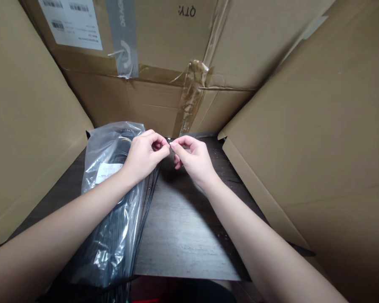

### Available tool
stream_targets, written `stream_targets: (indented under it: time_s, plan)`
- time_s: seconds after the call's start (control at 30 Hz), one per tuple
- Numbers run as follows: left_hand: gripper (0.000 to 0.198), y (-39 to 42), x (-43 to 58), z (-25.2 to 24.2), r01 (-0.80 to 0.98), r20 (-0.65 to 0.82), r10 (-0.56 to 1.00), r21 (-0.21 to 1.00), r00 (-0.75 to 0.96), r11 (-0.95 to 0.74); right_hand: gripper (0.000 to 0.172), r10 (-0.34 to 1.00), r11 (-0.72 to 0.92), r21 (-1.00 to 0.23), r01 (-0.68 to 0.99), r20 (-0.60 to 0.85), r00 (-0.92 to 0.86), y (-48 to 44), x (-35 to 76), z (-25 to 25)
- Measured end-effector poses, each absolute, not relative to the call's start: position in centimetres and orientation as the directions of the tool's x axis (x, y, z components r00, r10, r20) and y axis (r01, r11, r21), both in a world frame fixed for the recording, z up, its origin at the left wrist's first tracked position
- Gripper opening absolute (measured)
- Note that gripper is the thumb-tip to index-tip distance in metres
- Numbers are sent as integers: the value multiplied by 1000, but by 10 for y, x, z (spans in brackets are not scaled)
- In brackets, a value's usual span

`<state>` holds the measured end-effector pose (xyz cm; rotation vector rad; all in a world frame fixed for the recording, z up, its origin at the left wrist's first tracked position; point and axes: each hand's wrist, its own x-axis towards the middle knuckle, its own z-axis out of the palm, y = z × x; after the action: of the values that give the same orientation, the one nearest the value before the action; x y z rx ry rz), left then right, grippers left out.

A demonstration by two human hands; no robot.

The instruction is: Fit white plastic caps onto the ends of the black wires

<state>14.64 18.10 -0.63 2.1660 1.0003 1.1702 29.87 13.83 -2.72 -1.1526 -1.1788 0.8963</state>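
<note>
My left hand (144, 154) and my right hand (191, 158) meet above the table, fingertips pinched together on a small thin item that is too small to name. Thin black cable ties (147, 202) trail down from under my left hand along the table. Under my left forearm lies a clear plastic bag (113, 219) full of long black ties, with a white label (107, 171) on it. Both hands are closed in a pinch.
A grey wooden table (183, 235) is walled in by cardboard boxes: a taped one at the back (164, 63), a panel at the left (25, 126) and a large one at the right (318, 147).
</note>
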Motion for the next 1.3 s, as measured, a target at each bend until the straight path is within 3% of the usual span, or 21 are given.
stream_targets:
  time_s: [0.4,0.57,0.73,0.87,1.17,1.3]
  plan:
    - [14,182,147,-7,373,490,779,689,393,-621,29,953,217,-967,133,239,184,137,300,-27]
    - [12,183,147,-9,342,497,782,709,377,-616,35,955,216,-976,42,220,198,140,301,-28]
    - [18,186,148,-14,162,362,804,860,472,-483,37,952,232,-972,-26,222,211,141,302,-26]
    - [20,188,149,-14,97,312,826,911,469,-400,36,951,231,-972,-39,218,219,142,304,-25]
    - [17,187,148,-11,190,334,814,865,475,-465,27,989,70,-970,-232,37,140,140,300,-22]
    - [14,185,147,-9,240,355,811,832,464,-501,27,990,64,-952,-300,23,140,140,300,-21]
